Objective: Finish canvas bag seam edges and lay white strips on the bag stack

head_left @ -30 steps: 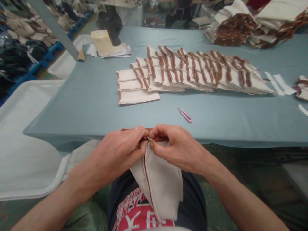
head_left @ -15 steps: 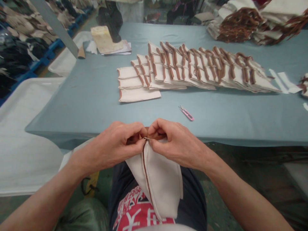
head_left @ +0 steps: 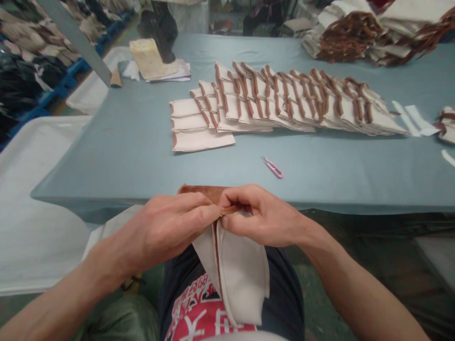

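Observation:
A cream fabric piece with brown edging [head_left: 245, 270] hangs from my hands in front of my lap, its brown upper part reaching toward the table edge. My left hand [head_left: 177, 220] is closed, thumb and fingers pinching the piece at its brown seam. Right against it, my right hand [head_left: 258, 215] pinches the same seam with curled fingers. The fingertips of both hands meet, hiding the exact spot they grip. Past my right hand, pink-handled thread snips [head_left: 273, 167] lie on the table.
Overlapping cream pieces with brown trim [head_left: 284, 102] run across the blue-grey table [head_left: 117, 161]. Bundled pieces [head_left: 348, 38] are stacked at the far right. White strips [head_left: 414, 118] lie at right. A white bin [head_left: 39, 199] stands left, below a slanted metal post [head_left: 76, 42].
My left hand has flattened over the seam and both hands have shifted slightly down. More of the brown part now shows behind my fingers. The view has moved a little right.

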`<state>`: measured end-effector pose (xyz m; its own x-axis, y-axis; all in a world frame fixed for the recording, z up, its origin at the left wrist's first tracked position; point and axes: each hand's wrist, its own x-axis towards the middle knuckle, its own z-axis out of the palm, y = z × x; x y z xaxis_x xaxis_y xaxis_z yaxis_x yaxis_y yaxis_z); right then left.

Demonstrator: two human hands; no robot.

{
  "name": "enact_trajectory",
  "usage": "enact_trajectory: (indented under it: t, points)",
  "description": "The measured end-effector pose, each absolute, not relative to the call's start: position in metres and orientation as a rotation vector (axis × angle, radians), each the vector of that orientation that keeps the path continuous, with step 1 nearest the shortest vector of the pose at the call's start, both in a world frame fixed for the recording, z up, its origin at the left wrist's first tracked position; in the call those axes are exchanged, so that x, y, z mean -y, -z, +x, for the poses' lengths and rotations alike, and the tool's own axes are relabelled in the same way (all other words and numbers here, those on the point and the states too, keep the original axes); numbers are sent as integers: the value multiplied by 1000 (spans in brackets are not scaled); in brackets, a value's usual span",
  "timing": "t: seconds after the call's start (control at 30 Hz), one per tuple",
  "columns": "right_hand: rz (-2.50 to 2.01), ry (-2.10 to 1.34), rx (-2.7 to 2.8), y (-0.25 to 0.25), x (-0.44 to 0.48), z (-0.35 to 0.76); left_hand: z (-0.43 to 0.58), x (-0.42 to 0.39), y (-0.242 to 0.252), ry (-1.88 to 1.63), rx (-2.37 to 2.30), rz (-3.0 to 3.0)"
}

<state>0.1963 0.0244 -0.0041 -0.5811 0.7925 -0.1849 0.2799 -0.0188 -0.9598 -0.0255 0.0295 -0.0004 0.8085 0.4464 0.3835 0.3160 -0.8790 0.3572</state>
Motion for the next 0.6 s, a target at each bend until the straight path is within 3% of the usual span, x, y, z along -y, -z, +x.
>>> enact_trajectory:
  t: [0.13, 0.3, 0.4, 0.6]
  points:
    - [-943, -1945, 1538, 11, -24, 197, -31, -30, 4, -703, -538, 2804]
    - [-960, -1973, 1380, 17, -18, 193, -30, -27, 6, -679, -559, 2725]
    - [-1004, -1809, 1476, 15, -15, 194, -30, -23, 4, -681, -629, 2583]
    - [-1057, -1157, 1888, 13, -9, 201, -31, -26, -11, -388, -927, 2243]
